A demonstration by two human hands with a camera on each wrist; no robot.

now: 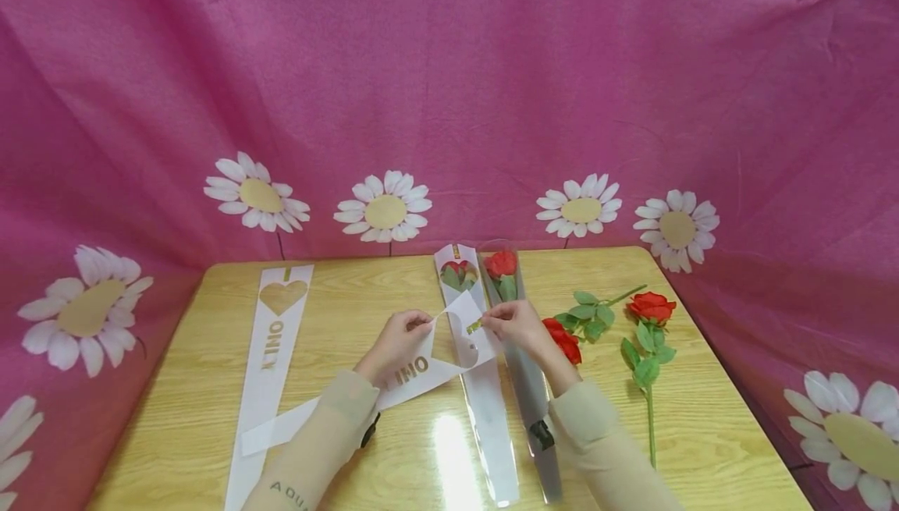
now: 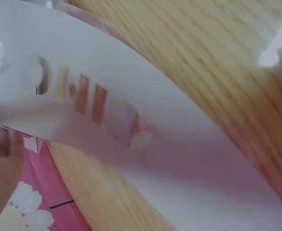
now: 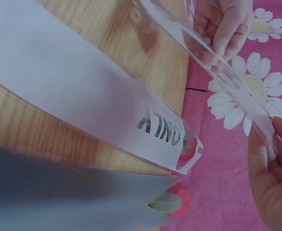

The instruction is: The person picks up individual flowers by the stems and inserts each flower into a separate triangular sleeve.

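My left hand [image 1: 396,341] pinches one edge of a white flower sleeve [image 1: 414,386] with a heart cutout and see-through lettering. At its top end my right hand [image 1: 521,326] pinches the other edge, beside a small gold patch [image 1: 474,326]. The held sleeve bends in the air above the table, and its tail reaches left over a second flat white sleeve [image 1: 263,378]. In the left wrist view the sleeve [image 2: 194,159] fills the middle, curved. The right wrist view shows the fingers of the right hand [image 3: 273,178] curled at the clear edge, the left hand [image 3: 230,29] opposite.
Behind the held sleeve lies a white sleeve [image 1: 492,425] with a rose inside. Next to it is a dark grey sleeve [image 1: 527,374] holding a red rose [image 1: 501,264]. Two loose roses, one with its bloom [image 1: 652,306] at far right, lie on the wooden table [image 1: 702,433].
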